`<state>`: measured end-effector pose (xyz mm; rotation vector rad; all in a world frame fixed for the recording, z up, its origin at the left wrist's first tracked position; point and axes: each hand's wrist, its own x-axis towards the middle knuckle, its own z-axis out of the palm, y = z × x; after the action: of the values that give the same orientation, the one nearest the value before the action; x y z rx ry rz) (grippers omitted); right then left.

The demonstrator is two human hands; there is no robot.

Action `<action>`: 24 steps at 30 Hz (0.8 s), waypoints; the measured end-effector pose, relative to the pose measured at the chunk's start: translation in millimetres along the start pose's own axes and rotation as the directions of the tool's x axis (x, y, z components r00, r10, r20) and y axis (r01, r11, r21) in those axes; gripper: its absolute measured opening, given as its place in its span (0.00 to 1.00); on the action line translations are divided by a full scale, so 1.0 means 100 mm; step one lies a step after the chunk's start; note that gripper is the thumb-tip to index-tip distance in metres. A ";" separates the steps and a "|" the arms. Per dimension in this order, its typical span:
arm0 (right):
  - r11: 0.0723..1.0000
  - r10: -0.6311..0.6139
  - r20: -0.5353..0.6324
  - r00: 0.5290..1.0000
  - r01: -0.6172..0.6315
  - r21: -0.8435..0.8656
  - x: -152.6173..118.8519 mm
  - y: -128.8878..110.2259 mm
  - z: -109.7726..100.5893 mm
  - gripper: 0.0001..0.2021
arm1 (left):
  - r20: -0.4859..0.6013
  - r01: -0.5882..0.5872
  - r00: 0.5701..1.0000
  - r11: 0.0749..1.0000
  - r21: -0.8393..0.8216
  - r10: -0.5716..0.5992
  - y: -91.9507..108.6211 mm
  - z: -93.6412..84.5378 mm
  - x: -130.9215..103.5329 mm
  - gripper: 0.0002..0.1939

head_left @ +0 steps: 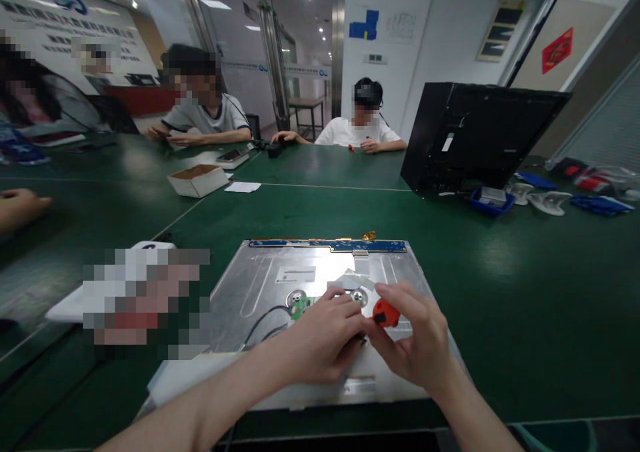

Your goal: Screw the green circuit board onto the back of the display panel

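A silver metal panel [260, 272] lies on the green table, with a blue circuit strip [325, 245] along its far edge. Near its middle, a green circuit board [301, 307] with black cables is partly covered by my left hand [327, 335]. That hand rests over the board with its fingers bent together; whatever they hold is hidden. My right hand [415, 339] pinches an orange-red tool handle [386, 312] between thumb and fingers, just right of my left hand. The tool's tip cannot be made out.
A black monitor-like device [480, 139] stands at the back right, beside a blue tray [493, 202]. An open white box [199, 180] sits at the back left. Several people sit around the table [540, 292]; one person's hand [23, 209] is at the left edge.
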<state>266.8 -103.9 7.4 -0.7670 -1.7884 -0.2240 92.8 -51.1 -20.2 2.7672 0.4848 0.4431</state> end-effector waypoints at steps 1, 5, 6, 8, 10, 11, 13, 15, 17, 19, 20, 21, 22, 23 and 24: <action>1.000 0.004 0.003 1.000 -0.004 -0.006 -0.01 0.00 0.00 0.22 | 0.001 -0.002 1.000 1.000 0.003 0.002 0.00 0.00 0.00 0.10; 1.000 0.018 0.018 1.000 -0.018 0.003 0.00 -0.01 -0.02 0.22 | 0.010 -0.008 1.000 1.000 0.024 0.008 0.02 -0.02 0.00 0.07; 1.000 0.020 0.027 0.999 -0.021 0.019 0.00 -0.01 -0.04 0.23 | 0.011 -0.004 1.000 1.000 0.020 0.004 0.03 -0.03 0.01 0.05; 0.998 0.029 0.051 0.998 -0.031 0.049 0.01 -0.02 -0.06 0.24 | 0.011 0.006 1.000 1.000 0.012 -0.006 0.04 -0.05 0.01 0.03; 0.997 0.039 0.068 0.997 -0.044 0.066 0.02 -0.02 -0.07 0.26 | 0.014 0.007 1.000 1.000 0.015 -0.007 0.05 -0.05 0.02 0.03; 0.996 0.046 0.070 0.996 -0.051 0.068 0.01 -0.02 -0.07 0.27 | 0.015 0.005 1.000 1.000 0.022 -0.005 0.05 -0.05 0.02 0.04; 0.997 0.046 0.064 0.997 -0.049 0.057 0.01 -0.02 -0.06 0.28 | 0.015 -0.001 1.000 0.999 0.035 0.001 0.03 -0.04 0.02 0.07; 0.999 0.028 0.045 0.999 -0.029 0.032 0.01 -0.02 -0.05 0.28 | 0.014 -0.010 1.000 0.999 0.037 0.010 0.02 -0.02 0.01 0.08; 1.000 0.006 0.026 1.000 -0.007 0.019 0.01 -0.01 -0.03 0.27 | 0.010 -0.017 1.000 0.999 0.034 0.017 0.00 -0.01 0.01 0.08; 1.000 -0.004 0.019 1.000 0.004 0.026 0.01 -0.01 -0.02 0.26 | 0.010 -0.019 1.000 0.999 0.031 0.019 0.00 0.00 0.01 0.08; 1.000 -0.005 0.015 1.000 0.005 0.027 0.01 -0.01 -0.02 0.26 | 0.009 -0.016 1.000 0.999 0.031 0.016 0.00 0.00 0.01 0.07; 1.000 -0.002 0.009 1.000 0.002 0.023 0.00 0.00 -0.01 0.25 | 0.009 -0.012 1.000 0.999 0.030 0.012 0.00 -0.01 0.01 0.07; 1.000 0.002 0.001 1.000 -0.002 0.018 0.00 0.00 -0.01 0.24 | 0.009 -0.010 1.000 1.000 0.027 0.010 0.01 -0.01 0.01 0.06; 1.000 0.006 -0.007 1.000 -0.006 0.013 0.00 0.00 -0.01 0.23 | 0.009 -0.009 1.000 1.000 0.024 0.009 0.01 -0.02 0.01 0.07; 1.000 0.008 -0.014 1.000 -0.008 0.010 0.00 0.01 0.00 0.22 | 0.006 -0.009 1.000 1.000 0.019 0.009 0.01 -0.02 0.01 0.08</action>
<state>267.7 -103.7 6.9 -0.7643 -1.7718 -0.2146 92.9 -51.7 -17.4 2.7892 0.4774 0.4347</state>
